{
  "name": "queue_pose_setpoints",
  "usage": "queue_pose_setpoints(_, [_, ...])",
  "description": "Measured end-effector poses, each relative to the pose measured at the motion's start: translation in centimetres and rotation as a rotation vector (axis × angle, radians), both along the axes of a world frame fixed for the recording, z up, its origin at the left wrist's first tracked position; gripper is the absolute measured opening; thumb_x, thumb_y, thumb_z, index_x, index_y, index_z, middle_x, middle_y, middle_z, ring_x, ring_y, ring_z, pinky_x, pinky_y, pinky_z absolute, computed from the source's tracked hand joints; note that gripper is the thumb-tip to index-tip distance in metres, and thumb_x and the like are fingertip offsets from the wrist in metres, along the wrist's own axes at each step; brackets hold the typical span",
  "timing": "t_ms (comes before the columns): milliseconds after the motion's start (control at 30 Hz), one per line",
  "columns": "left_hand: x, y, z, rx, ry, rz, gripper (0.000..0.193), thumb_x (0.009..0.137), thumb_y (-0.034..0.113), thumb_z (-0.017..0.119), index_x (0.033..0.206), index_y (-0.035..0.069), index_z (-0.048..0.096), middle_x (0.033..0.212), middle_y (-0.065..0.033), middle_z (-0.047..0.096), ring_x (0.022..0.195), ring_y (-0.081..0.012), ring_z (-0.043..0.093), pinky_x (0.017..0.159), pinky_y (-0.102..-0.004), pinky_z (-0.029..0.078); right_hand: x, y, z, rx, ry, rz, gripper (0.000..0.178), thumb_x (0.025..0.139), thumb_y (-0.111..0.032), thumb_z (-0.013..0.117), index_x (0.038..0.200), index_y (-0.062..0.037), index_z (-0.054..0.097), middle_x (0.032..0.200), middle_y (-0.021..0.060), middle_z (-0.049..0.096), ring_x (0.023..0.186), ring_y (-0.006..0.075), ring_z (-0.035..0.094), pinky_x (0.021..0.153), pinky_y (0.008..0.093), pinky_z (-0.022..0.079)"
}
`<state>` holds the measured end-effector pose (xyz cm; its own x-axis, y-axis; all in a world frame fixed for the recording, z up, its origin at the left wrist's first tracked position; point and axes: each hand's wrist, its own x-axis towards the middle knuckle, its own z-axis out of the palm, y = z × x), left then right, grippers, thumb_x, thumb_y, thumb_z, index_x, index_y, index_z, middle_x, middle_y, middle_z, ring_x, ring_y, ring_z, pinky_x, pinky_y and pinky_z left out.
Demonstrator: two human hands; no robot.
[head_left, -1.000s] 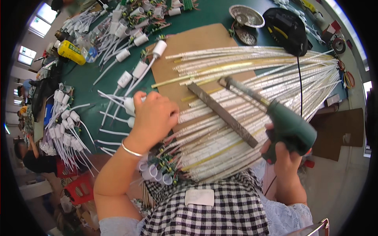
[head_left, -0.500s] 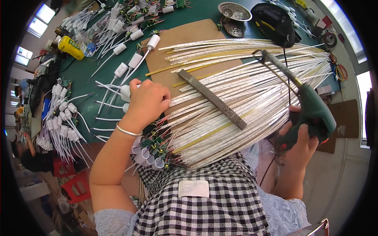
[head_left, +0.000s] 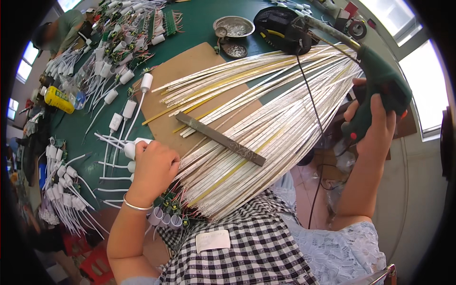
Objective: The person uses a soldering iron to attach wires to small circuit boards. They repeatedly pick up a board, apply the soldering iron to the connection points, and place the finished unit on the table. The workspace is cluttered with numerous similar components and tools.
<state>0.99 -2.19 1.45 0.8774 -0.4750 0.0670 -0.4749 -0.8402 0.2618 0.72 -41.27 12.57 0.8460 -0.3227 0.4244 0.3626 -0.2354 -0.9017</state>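
My right hand (head_left: 376,118) grips a dark green soldering gun (head_left: 390,80) by its handle, raised over the right end of the strips. Its metal barrel and tip reach up and left, near a black mesh cap. Beside the left ends of a wide fan of thin white and yellow LED strips (head_left: 280,121), my left hand (head_left: 154,170) is closed; whatever its fingers pinch is hidden. White cylindrical housings (head_left: 130,150) with white cables lie just left of it. Across the strips rests a grey-brown bar (head_left: 221,138). Housings with green circuit boards (head_left: 166,216) sit below my left wrist.
Brown cardboard (head_left: 190,61) lies under the strips on the green table (head_left: 194,28). A metal bowl (head_left: 232,26) and black mesh cap (head_left: 280,28) stand behind. Piled housings and a yellow bottle (head_left: 58,99) occupy the left. The gun's black cord (head_left: 314,107) hangs across the strips.
My right hand has lifted the soldering gun up and away from me. The view has shifted, and a person now shows at the far left. My left hand stays closed by the strip ends.
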Motion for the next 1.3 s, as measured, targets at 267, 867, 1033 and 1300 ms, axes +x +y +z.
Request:
queue_pose_setpoints(267, [0.0,0.5,-0.5,-0.038,-0.05,-0.017,0.009,0.074,0.013,0.067,0.08,0.011,0.061,0.087,-0.0045,0.055,0.089,-0.0256,0.055,0.081,-0.0389,0.036,1.1,0.4,-3.7,0.353,0.078,0.086,0.04,0.098,-0.025,0.052,0.129,-0.0007,0.047,0.109,0.0162,0.063,0.059,0.017,0.059,0.051,0.029,0.046])
queue_pose_setpoints(867, [-1.3,-1.3,-0.1,0.028,0.033,-0.101,0.022,0.078,0.009,0.059,0.099,0.008,0.068,0.084,-0.0085,0.06,0.081,-0.0287,0.059,0.074,-0.0417,0.046,-2.8,3.6,-10.1,0.709,0.304,0.186,0.045,0.1,-0.036,0.047,0.127,-0.0002,0.046,0.1,0.0135,0.063,0.061,0.0188,0.06,0.054,0.0304,0.049])
queue_pose_setpoints(1033, [2.3,-1.9,1.1,-0.032,-0.145,-0.107,0.021,0.08,0.009,0.063,0.1,0.01,0.067,0.089,-0.0065,0.06,0.082,-0.0291,0.061,0.073,-0.0413,0.05,-2.8,5.1,-10.4,0.743,0.377,0.192,0.053,0.099,-0.05,0.044,0.116,-0.0003,0.049,0.083,0.0119,0.063,0.061,0.0219,0.064,0.057,0.0348,0.056])
queue_pose_setpoints(1300, [7.3,-3.1,-0.6,0.174,-0.245,-0.375,0.031,0.071,0.013,0.072,0.101,0.013,0.065,0.095,0.001,0.061,0.095,-0.0217,0.057,0.08,-0.0358,0.048,-3.4,4.2,-11.6,0.735,0.348,0.177,0.046,0.099,-0.046,0.046,0.11,-0.0012,0.048,0.079,0.0112,0.059,0.058,0.0216,0.062,0.058,0.0404,0.056])
